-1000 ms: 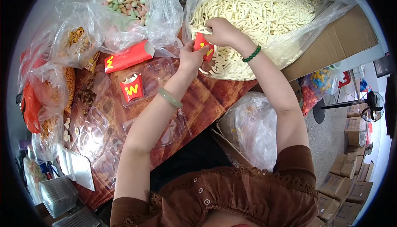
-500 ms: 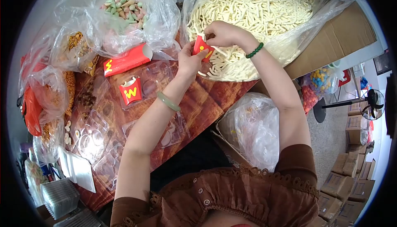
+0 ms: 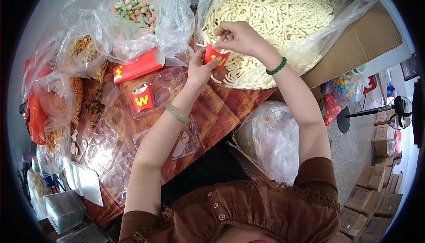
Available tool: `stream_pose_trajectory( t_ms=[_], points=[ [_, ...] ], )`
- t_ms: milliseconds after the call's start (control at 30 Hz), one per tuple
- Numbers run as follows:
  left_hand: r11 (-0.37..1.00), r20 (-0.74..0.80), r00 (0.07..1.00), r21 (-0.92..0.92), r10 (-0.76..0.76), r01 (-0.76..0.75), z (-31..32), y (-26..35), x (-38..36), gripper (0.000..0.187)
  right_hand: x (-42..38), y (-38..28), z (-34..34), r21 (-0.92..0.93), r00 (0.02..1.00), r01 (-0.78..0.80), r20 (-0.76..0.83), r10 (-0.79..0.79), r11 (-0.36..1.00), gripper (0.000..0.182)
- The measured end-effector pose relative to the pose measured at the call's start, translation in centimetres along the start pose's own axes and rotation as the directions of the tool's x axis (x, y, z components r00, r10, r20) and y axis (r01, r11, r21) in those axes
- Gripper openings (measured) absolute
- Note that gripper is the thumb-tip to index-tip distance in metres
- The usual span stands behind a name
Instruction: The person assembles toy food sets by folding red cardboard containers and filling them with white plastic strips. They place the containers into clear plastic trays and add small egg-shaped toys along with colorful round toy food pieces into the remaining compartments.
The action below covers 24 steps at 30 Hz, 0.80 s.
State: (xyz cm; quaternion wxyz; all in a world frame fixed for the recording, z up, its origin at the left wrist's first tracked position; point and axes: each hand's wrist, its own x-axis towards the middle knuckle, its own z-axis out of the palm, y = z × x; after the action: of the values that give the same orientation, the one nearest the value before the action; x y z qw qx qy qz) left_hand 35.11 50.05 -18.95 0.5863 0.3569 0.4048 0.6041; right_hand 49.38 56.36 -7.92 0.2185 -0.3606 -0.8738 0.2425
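Observation:
My left hand (image 3: pixel 200 69) grips a small red fry carton (image 3: pixel 217 58) with a yellow logo, its thumb across the front. A pale stick pokes out by the carton's top left. Just above the carton's mouth, my right hand (image 3: pixel 237 38) has its fingers curled and pinched; whatever they hold is too small to make out. Both hands are at the near left edge of a big clear bag full of pale fry-shaped sticks (image 3: pixel 270 17). Another small red carton (image 3: pixel 141 98) lies in a clear plastic tray on the table, with a larger red carton (image 3: pixel 137 67) behind it.
A clear bag of pastel cone-shaped pieces (image 3: pixel 137 12) stands at the back left. Bags of orange-brown snacks (image 3: pixel 84 50) line the left side. Clear trays (image 3: pixel 177 136) lie on the reddish table (image 3: pixel 217 112). A plastic-lined box (image 3: pixel 272 141) sits below its edge. Cardboard boxes (image 3: pixel 361 198) stand at right.
My right hand has shifted slightly right and its fingers have spread a little from the carton's mouth. The carton in my left hand has tilted and sits slightly further left.

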Motion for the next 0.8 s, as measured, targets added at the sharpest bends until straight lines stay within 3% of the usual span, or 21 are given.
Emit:
stream_pose_trajectory(
  t_ms=[100, 233, 300, 333, 400, 433, 467, 500, 533, 633, 700, 767, 800],
  points=[
    [0.999, 0.028, 0.999, 0.026, 0.022, -0.022, 0.4, 0.4, -0.3, 0.041, -0.3, 0.7, 1.3, 0.003, 0.995, 0.097, -0.029, -0.097, 0.995, 0.017],
    [0.997, -0.012, 0.998, 0.029, 0.067, -0.067, 0.3, 0.5, -0.3, 0.041, -0.2, 0.4, 1.3, 0.005, 0.999, 0.036, -0.001, -0.036, 0.999, 0.014],
    [0.996, -0.007, 0.996, 0.023, 0.089, -0.089, 0.2, 0.4, -0.3, 0.041, 0.1, -0.1, 0.7, -0.166, 0.954, -0.023, 0.292, 0.072, 0.986, 0.012],
    [0.99, 0.015, 0.994, 0.083, 0.109, -0.11, 0.2, 0.3, -0.4, 0.042, 0.4, 0.3, 0.6, -0.167, 0.954, -0.023, 0.291, 0.071, 0.986, 0.012],
    [0.981, 0.042, 0.991, 0.144, 0.127, -0.132, 0.2, 0.2, -0.7, 0.042, 1.0, 1.1, 0.3, -0.028, 0.89, -0.026, 0.454, 0.036, 0.999, 0.013],
    [0.995, 0.043, 0.994, 0.019, 0.101, -0.102, 0.1, 0.3, -0.9, 0.042, 0.7, 1.1, 0.2, -0.027, 0.893, -0.025, 0.45, 0.035, 0.999, 0.013],
    [0.992, 0.044, 0.996, -0.107, 0.078, -0.073, 0.0, 0.5, -0.9, 0.042, 0.2, 1.1, 0.2, 0.114, 0.975, -0.047, 0.223, 0.02, 0.992, 0.014],
    [0.991, 0.042, 0.996, -0.107, 0.082, -0.077, -0.2, 0.8, -0.8, 0.042, -0.3, 1.0, 0.2, 0.257, 0.999, -0.033, -0.013, 0.038, 0.966, 0.014],
    [0.988, 0.039, 0.997, -0.138, 0.069, -0.063, -0.5, 1.0, -0.9, 0.043, -0.9, 0.9, 0.1, 0.257, 0.999, -0.032, -0.01, 0.036, 0.966, 0.014],
    [0.976, 0.04, 0.997, -0.207, 0.072, -0.063, -1.2, 1.0, -0.9, 0.044, -3.0, 1.2, -0.3, 0.27, 0.961, -0.247, -0.053, 0.27, 0.931, 0.015],
    [0.966, 0.048, 0.995, -0.247, 0.088, -0.074, -1.1, 1.0, -0.8, 0.044, -4.1, 1.3, 0.7, 0.265, 0.965, -0.236, -0.046, 0.257, 0.935, 0.015],
    [0.966, 0.066, 0.993, -0.246, 0.097, -0.078, -0.6, 0.9, -1.2, 0.045, -5.0, 0.3, 1.5, 0.284, 0.969, -0.141, -0.154, 0.191, 0.948, 0.014],
    [0.966, 0.07, 0.993, -0.245, 0.097, -0.077, -0.5, 0.6, -1.2, 0.045, -5.2, -0.2, 1.4, 0.193, 0.968, -0.147, -0.172, 0.18, 0.97, 0.014]
  ],
)
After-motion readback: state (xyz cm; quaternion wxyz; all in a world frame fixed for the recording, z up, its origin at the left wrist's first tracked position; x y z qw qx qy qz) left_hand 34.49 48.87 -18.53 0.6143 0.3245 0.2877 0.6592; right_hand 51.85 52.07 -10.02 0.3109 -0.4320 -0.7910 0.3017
